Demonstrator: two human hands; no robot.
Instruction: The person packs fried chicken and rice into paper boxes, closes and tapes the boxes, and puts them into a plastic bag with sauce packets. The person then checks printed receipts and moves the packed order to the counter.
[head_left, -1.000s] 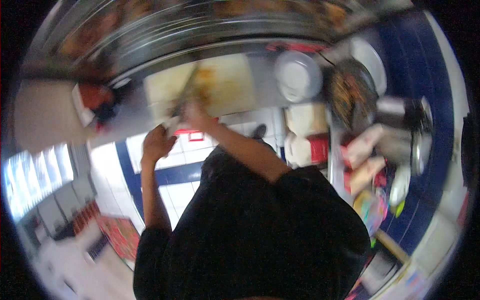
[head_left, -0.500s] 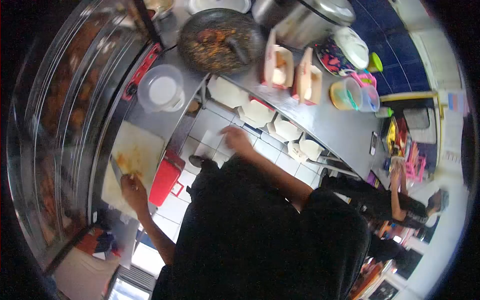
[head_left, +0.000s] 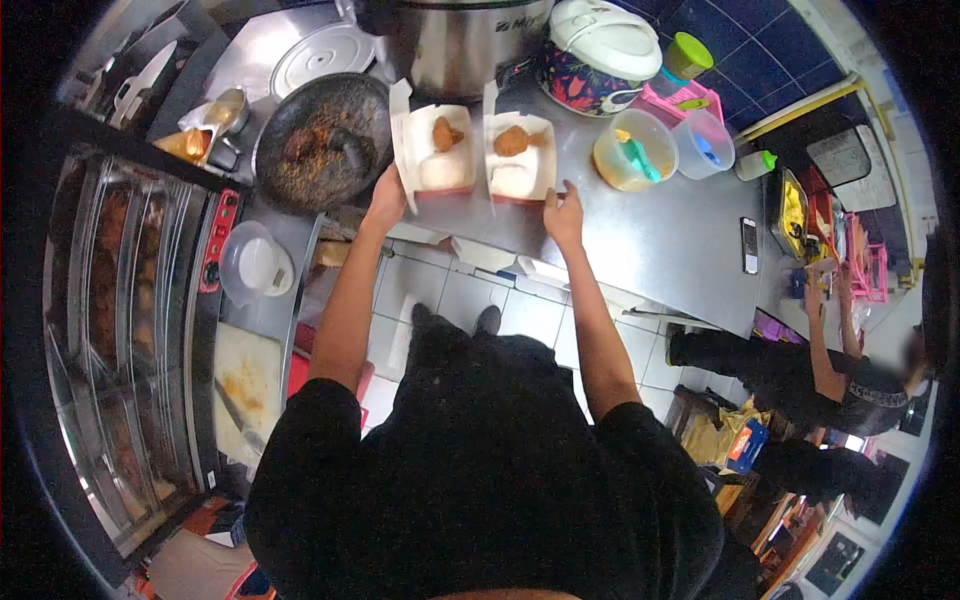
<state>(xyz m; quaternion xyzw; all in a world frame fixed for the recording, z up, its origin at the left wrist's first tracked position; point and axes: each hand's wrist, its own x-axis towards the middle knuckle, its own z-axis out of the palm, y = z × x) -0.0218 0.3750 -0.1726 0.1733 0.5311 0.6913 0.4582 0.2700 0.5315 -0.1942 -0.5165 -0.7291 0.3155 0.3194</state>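
Two open takeaway boxes stand side by side near the counter's front edge, each holding white rice and a piece of fried chicken. My left hand grips the outer side of the left takeaway box, its fingers partly hidden by the cardboard. At the front right corner of the right takeaway box, my right hand has thumb and forefinger around the edge. The left box's chicken and the right box's chicken lie above the rice. A knife rests on the stained cutting board at left.
Left of the boxes sits a large stone mortar with a chunky paste. A steel cooker stands behind them. Plastic tubs and a phone are on the right counter. Another person works at far right.
My left hand has left the knife on the cutting board and moved to the left box. My right hand has come up to the right box. The view has swung round.
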